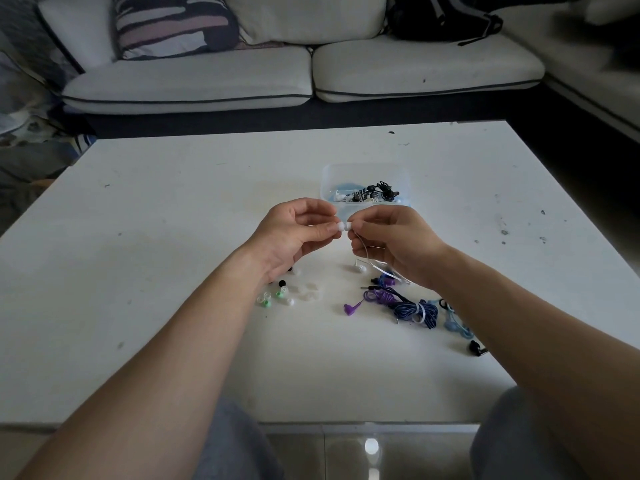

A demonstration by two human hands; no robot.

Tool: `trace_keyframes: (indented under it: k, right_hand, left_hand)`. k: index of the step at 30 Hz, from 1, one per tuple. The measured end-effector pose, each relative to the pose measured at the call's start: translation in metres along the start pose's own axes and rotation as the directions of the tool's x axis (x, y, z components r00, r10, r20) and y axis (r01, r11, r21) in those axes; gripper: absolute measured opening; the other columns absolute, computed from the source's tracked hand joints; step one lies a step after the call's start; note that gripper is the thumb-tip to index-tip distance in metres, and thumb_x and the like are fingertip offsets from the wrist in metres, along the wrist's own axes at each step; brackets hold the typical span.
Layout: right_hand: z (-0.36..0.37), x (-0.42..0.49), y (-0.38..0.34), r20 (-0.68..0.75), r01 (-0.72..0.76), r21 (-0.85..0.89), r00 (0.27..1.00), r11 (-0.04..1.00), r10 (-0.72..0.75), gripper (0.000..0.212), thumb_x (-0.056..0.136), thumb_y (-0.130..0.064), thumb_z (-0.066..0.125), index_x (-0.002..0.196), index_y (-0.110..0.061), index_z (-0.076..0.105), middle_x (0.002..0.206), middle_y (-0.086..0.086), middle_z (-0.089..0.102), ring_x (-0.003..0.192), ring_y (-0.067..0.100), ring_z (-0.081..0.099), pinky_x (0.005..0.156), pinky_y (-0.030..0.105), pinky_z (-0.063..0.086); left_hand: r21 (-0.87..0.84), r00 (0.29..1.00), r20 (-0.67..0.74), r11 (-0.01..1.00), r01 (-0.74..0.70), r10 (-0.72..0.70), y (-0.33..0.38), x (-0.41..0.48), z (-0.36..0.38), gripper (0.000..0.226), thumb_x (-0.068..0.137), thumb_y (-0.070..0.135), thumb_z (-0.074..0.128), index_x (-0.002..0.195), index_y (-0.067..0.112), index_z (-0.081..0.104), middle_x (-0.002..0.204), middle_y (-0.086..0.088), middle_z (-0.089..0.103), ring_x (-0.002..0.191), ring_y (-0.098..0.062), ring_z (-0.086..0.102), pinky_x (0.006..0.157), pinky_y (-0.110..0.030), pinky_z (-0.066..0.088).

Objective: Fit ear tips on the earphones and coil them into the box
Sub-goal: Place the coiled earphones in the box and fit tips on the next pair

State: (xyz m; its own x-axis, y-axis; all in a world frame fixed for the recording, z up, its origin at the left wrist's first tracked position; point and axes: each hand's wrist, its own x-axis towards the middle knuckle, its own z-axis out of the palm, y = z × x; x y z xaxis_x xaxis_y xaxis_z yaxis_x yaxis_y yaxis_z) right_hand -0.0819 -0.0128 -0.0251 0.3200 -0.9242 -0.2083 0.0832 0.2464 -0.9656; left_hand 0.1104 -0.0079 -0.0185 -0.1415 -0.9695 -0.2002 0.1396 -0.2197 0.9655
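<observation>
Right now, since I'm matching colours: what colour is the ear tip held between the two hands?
White ear tip; head view shows it.

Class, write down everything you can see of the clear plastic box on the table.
The clear plastic box is shallow and rectangular with rounded corners, translucent, and looks open-topped. It sits flat on the white table. Inside lie tangled earphones, black, white and pale blue. The right hand, held in front of it, hides part of its near edge.

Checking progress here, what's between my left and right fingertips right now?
In the head view, a white ear tip sits there, pinched by the left hand against the white earphone the right hand holds.
</observation>
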Motion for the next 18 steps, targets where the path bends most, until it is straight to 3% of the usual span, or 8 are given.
trace_keyframes:
  k: [18]
  right_hand:
    - [-0.0029, -0.0005, -0.0001, 0.02, 0.005, -0.034, 1.0, 0.999, -0.004, 0.008, 0.094, -0.003, 0.063, 0.09, -0.002, 0.07, 0.076, 0.01, 0.067, 0.069, 0.017, 0.065, 0.076, 0.029, 0.058]
  left_hand:
    - [-0.106, 0.996, 0.056, 0.991, 0.081, -0.075, -0.0028, -0.0031, 0.0029, 0.018, 0.085, -0.011, 0.061, 0.094, 0.003, 0.067, 0.086, -0.01, 0.075, 0.08, -0.019, 0.074, 0.072, -0.021, 0.058]
